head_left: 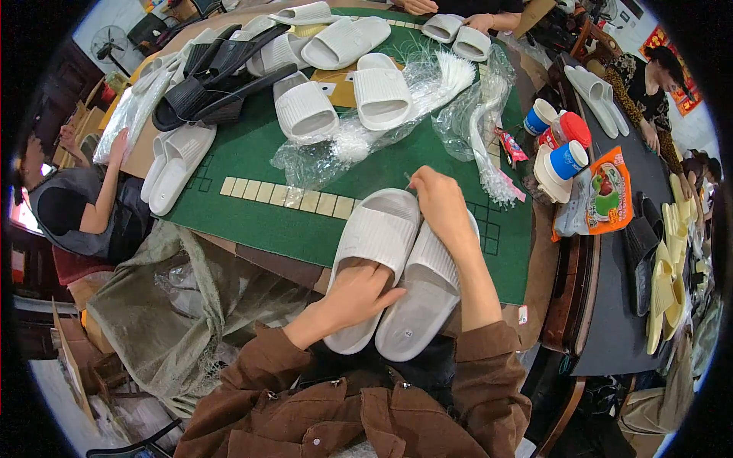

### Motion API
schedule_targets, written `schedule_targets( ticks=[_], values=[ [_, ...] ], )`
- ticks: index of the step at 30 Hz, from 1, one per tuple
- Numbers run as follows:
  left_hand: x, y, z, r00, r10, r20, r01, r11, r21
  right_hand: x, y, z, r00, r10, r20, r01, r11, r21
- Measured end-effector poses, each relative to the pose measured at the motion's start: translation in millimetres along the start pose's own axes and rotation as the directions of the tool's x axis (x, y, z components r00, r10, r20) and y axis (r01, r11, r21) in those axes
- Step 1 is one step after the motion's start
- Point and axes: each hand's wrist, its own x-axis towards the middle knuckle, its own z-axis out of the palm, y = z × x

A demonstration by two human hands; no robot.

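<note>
A pair of light grey slide sandals lies side by side before me at the table's near edge: the left slide (379,229) and the right slide (416,309). The fingers of my left hand (351,294) are tucked under the left slide's strap, its thumb reaching toward the right slide. My right hand (443,202) is bent over the toe ends, fingertips pinched together beside the left slide's toe. A tiny pale bit seems to show at those fingertips, too small to name. Beyond lie a bundle of thin white plastic strands (450,74) and a second bundle (489,153), both in clear wrap.
More grey slides (382,91) and black slides (221,69) crowd the far side of the green table mat (252,210). Paper cups (569,159) and an orange snack bag (599,195) stand at the right edge. A person (84,198) sits left; others work at the far side and right.
</note>
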Motion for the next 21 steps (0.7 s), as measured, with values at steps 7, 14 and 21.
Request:
schedule_targets(
  ticks=[7,14,21],
  values=[
    [-2,2,-5,0.997,-0.030,0.067,0.030,1.000,0.010,3,-14,-17,0.994,-0.049,0.102,0.051,0.999,-0.015],
    [-11,14,-41,0.985,0.150,-0.089,-0.139,0.983,0.116,-1,-9,-6,0.970,0.133,0.205,-0.078,0.963,-0.256],
    [22,13,-79,0.946,-0.118,-0.303,0.067,0.982,-0.175,-5,-4,-15,0.975,0.134,0.177,-0.097,0.974,-0.206]
  ],
)
